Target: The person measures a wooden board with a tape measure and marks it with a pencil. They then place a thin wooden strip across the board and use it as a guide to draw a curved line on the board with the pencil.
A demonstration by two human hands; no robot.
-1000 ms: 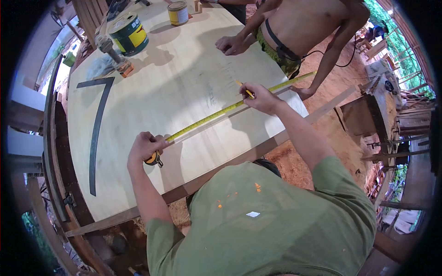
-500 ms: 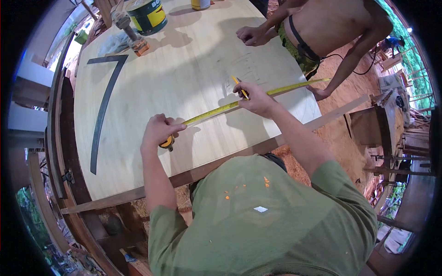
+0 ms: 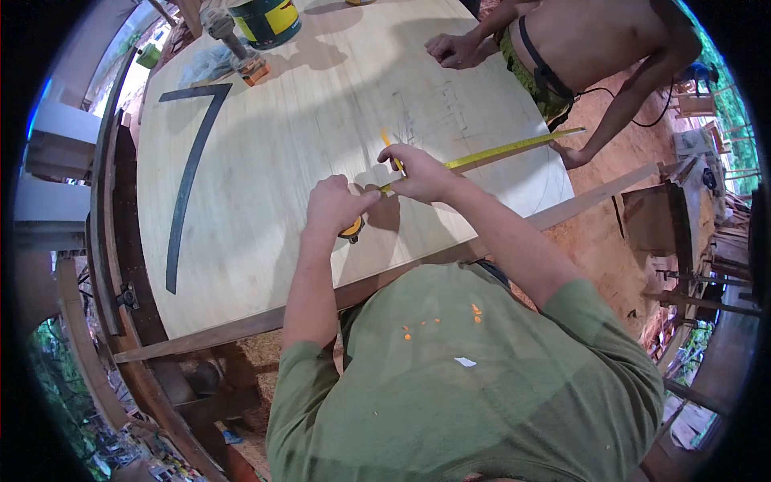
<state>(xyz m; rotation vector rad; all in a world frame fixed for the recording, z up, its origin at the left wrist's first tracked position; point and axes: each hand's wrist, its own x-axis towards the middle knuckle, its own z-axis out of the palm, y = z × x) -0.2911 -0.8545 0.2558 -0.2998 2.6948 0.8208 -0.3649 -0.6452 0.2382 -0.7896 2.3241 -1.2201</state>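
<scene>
A pale wooden panel (image 3: pixel 257 241) lies in front of me. My left hand (image 3: pixel 336 210) is closed on a yellow and black tape measure (image 3: pixel 351 231) near the panel's middle. Just right of it, my right hand (image 3: pixel 418 175) pinches a yellow pencil (image 3: pixel 385 137) and rests over the tape blade. The yellow blade (image 3: pixel 514 148) runs out past the panel's right edge, where a co-worker's hand (image 3: pixel 569 156) is at its end. Pencil marks (image 3: pixel 454 112) show on the wood beyond my right hand.
A black 7-shaped strip (image 3: pixel 191 177) lies on the panel's left part. Behind it are a power drill (image 3: pixel 241 52), a plastic bag (image 3: pixel 207 66) and a green and yellow bucket (image 3: pixel 269 22). The co-worker's other hand (image 3: pixel 451 50) rests on the far right part.
My left hand has moved right with the tape measure, close to my right hand. The exposed blade is shorter. My right hand has shifted slightly left, and the view has shifted a little.
</scene>
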